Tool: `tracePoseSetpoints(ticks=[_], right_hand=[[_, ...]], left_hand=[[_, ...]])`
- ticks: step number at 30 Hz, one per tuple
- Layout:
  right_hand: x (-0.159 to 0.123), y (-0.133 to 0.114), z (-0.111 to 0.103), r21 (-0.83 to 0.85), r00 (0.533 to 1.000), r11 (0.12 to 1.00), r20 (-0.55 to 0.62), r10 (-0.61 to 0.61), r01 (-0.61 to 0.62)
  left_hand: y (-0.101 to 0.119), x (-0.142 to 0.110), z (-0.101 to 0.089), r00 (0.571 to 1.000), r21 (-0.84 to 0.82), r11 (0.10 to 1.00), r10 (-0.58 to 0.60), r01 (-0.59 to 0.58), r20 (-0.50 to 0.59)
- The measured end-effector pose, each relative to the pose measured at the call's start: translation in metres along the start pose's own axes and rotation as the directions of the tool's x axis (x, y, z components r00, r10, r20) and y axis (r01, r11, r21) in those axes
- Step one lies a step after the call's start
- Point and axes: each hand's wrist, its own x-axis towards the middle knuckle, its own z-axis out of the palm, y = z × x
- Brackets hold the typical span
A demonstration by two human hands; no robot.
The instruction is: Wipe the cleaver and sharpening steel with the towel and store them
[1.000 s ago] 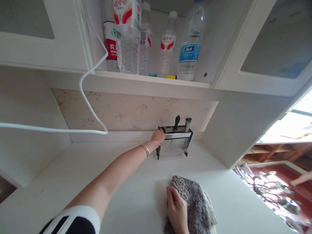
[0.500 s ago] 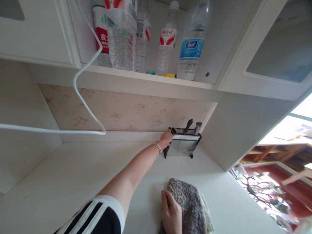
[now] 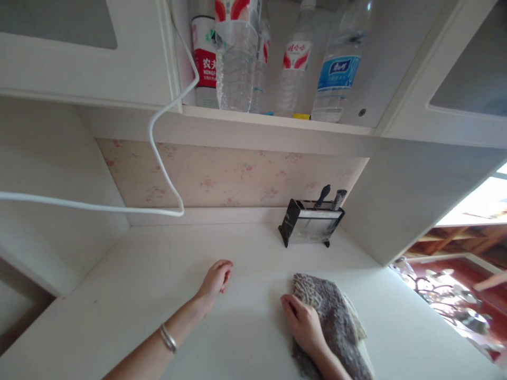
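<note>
My left hand [image 3: 217, 282] is above the white counter with its fingers curled in, and I see nothing in it. A silver bracelet is on that wrist. At the lower right my right hand [image 3: 304, 322] is closed on a grey-brown patterned fuzzy cloth [image 3: 336, 316], at the cloth's left side; the fingers beneath are partly hidden. Against the back wall, toward the right corner, stands a black and silver knife block [image 3: 315, 227] with two dark handles sticking up. Neither hand touches it.
A white cable [image 3: 164, 174] hangs from the cabinet across the left side. Several plastic bottles [image 3: 295, 68] stand on the open shelf [image 3: 277, 121] overhead. A white side panel [image 3: 415, 195] closes off the right; beyond it shows a chandelier [image 3: 455, 303].
My left hand has let go of the knife block's left side and drawn back toward me, to the left. My right hand stays at the cloth. The view has shifted left.
</note>
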Motion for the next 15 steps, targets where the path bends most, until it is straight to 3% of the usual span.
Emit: tracePoseSetpoints(ticks=[3,7,11,15], right_hand=[[0.014,0.019,-0.022,-0.063,0.990,0.996,0.128,-0.061,0.070],[0.028,0.052,-0.055,-0.205,0.993,0.978,0.095,0.067,-0.046],[0.034,0.066,-0.084,-0.258,0.985,0.956,0.064,0.161,-0.140],[0.041,0.049,-0.092,-0.276,0.976,0.943,0.058,0.210,-0.187]], left_hand=[[-0.029,-0.041,-0.042,0.996,0.069,0.994,-0.085,0.083,0.019],[-0.057,-0.073,-0.082,0.989,0.093,0.985,-0.142,0.144,-0.030],[-0.061,-0.087,-0.096,0.994,0.149,0.984,-0.105,0.098,0.038],[-0.054,-0.091,-0.094,0.989,0.264,0.961,-0.111,0.081,0.102]])
